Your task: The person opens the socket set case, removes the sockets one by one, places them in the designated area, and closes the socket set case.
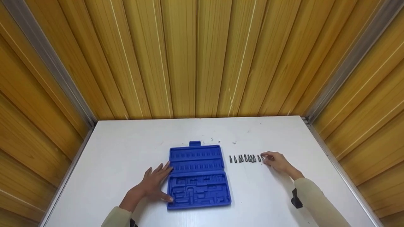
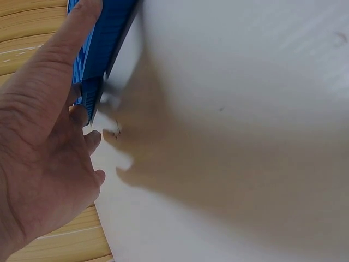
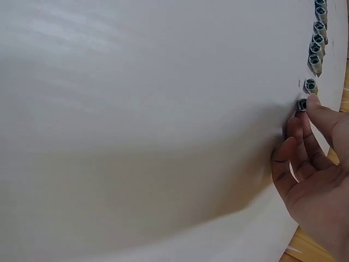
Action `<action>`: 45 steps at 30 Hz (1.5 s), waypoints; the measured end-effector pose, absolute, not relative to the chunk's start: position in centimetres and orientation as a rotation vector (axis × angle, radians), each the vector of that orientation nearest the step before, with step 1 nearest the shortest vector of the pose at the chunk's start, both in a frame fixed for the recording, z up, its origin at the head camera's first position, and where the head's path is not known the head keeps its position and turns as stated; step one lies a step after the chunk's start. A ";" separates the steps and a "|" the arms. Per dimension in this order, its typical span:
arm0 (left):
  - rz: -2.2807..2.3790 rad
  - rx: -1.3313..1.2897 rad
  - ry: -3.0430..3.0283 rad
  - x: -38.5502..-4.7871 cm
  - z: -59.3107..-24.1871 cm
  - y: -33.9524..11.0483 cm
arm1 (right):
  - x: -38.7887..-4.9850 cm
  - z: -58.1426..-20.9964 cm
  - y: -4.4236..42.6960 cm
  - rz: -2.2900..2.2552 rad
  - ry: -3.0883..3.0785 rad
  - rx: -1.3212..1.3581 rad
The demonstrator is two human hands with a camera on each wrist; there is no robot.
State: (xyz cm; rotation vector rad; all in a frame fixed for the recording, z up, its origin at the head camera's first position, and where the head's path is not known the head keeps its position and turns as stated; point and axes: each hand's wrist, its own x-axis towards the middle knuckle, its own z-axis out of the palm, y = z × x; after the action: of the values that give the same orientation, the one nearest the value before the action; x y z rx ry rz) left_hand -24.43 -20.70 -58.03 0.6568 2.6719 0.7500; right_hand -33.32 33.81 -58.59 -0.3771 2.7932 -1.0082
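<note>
A blue plastic tool case (image 1: 197,173) lies spread flat on the white table, its moulded slots facing up. My left hand (image 1: 151,185) rests along the case's left side, fingers spread at the hinge and thumb on the lower half's edge. To the right of the case runs a row of several dark metal socket bits (image 1: 246,158). At the row's right end my right hand (image 1: 277,161) pinches one socket bit (image 3: 302,105) between thumb and fingers. The square hole in its end shows in the right wrist view, while the fingers partly hide its body.
The white table (image 1: 262,192) meets yellow wood-patterned panels (image 1: 180,60) at the back and sides. A latch tab (image 1: 195,143) sticks out from the case's far edge. Small dark marks (image 1: 218,141) dot the table behind it.
</note>
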 end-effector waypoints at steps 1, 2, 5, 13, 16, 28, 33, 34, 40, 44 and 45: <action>0.754 0.658 2.671 -24.4 -58.1 -20.7 | -33.3 -58.7 33.8 -1.012 2.789 -0.364; 0.759 0.659 2.669 -24.4 -58.1 -20.7 | -33.2 -58.7 33.8 -1.010 2.788 -0.362; 0.760 0.659 2.666 -24.3 -58.1 -20.7 | -33.0 -58.6 33.8 -1.017 2.779 -0.339; 0.751 0.654 2.659 -24.3 -58.0 -20.6 | -32.9 -57.5 34.1 -1.098 2.749 -0.425; 0.747 0.655 2.652 -24.3 -57.8 -20.5 | -32.7 -57.0 33.7 -1.125 2.725 -0.496; 0.695 0.682 2.670 -24.1 -57.2 -20.3 | -32.1 -55.5 28.6 -1.253 2.554 -0.678; 0.788 0.694 2.632 -24.0 -56.9 -20.6 | -31.6 -55.5 26.2 -1.247 2.483 -0.729; 0.819 0.689 2.621 -24.0 -56.9 -20.7 | -31.5 -55.5 25.8 -1.242 2.473 -0.739; 1.170 0.516 2.603 -24.8 -57.4 -21.4 | -31.6 -56.0 23.2 -1.285 2.406 -0.726; 1.413 0.384 2.578 -25.7 -57.8 -21.6 | -32.2 -56.3 21.6 -1.358 2.353 -0.700; 1.454 0.365 2.563 -26.0 -57.9 -21.6 | -32.3 -56.4 21.2 -1.368 2.342 -0.695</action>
State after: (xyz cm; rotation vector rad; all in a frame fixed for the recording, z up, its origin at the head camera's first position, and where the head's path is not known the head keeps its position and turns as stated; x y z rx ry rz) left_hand -25.96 -21.56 -57.86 0.3652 2.5627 1.4537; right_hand -32.35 21.21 -56.43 -0.6946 2.3420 -1.3684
